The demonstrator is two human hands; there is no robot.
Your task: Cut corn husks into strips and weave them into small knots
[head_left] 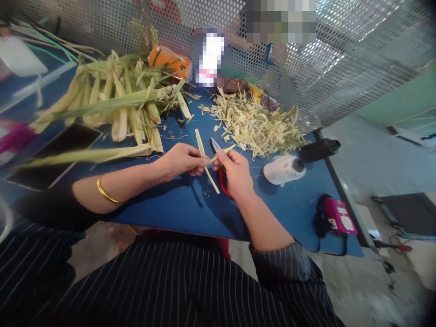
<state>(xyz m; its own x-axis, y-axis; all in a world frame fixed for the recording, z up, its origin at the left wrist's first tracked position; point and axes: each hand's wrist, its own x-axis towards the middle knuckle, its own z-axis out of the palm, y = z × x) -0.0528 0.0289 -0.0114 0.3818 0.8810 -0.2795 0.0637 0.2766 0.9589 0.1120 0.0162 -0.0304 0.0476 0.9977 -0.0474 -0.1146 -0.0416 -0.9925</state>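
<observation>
Above the blue table, my left hand [185,160] pinches a pale plant strip [211,180] that slants down to the right. My right hand [235,170] is closed beside it, with red-handled scissors [224,182] in the palm, their blades pointing up and left. A second thin strip [229,149] lies between the right thumb and fingers and reaches toward the left fingertips. Long green and pale stalks [119,100] are heaped to the left. Behind the right hand spreads a pile of cut plant scraps [259,125].
White bottle [281,170] and black bottle [318,151] lie right of my right hand. A magenta box [339,215] with a black strap is near the right edge. Orange packet [170,62] and upright lit phone [211,56] stand at the back, before a perforated metal screen [190,18].
</observation>
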